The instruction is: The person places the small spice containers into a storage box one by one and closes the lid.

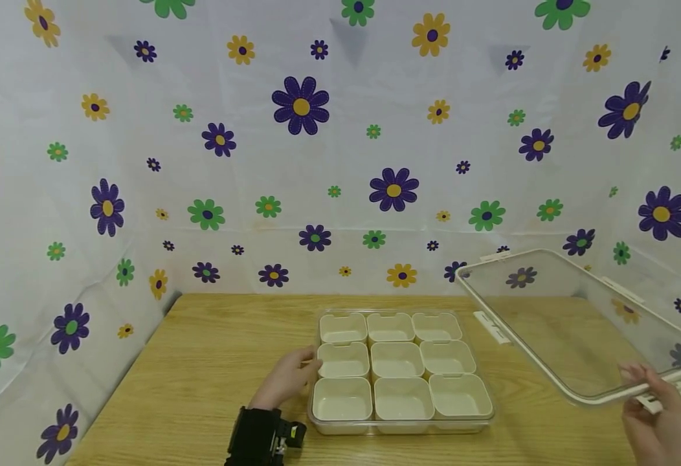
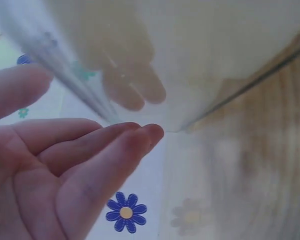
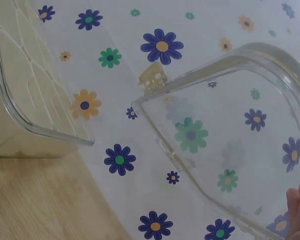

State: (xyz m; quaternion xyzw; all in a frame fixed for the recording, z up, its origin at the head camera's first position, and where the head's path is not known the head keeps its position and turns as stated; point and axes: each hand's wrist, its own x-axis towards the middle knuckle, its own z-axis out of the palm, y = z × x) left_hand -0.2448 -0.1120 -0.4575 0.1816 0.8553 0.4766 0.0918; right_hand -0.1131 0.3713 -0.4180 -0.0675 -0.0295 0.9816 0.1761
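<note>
A clear plastic box (image 1: 401, 427) stands on the table, holding several cream-coloured cups (image 1: 397, 360) in rows. Its see-through lid (image 1: 550, 383), with a pale rim and white side clips, is off the box, raised and tilted at the right. My right hand (image 1: 663, 414) pinches the lid's near right edge between thumb and fingers. At the box's left side is my left hand (image 1: 285, 378). In the left wrist view its fingers (image 2: 97, 150) lie fairly straight against or close beside the clear wall (image 2: 135, 117), gripping nothing.
The wooden table (image 1: 200, 369) extends left and right of the box. Behind it hangs a white flowered cloth (image 1: 247, 162), which also covers both sides. A black wrist camera mount (image 1: 259, 437) sits on the left forearm.
</note>
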